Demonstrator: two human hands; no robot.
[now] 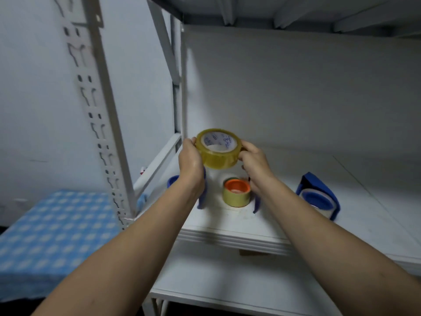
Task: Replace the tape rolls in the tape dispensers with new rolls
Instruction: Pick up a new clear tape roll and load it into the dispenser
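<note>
Now: left hand (191, 160) and right hand (252, 161) grip a clear tape roll (218, 148) from either side, above the white shelf (227, 233). On the shelf: orange-cored roll (236, 192), blue dispenser (319, 197) well right. Blue checked bed (52, 236) at left; pale wall (296, 87) behind.

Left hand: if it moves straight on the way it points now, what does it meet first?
The left hand grips the large tape roll; carrying it onward, it would probably reach the white back panel, though depth is unclear.
</note>
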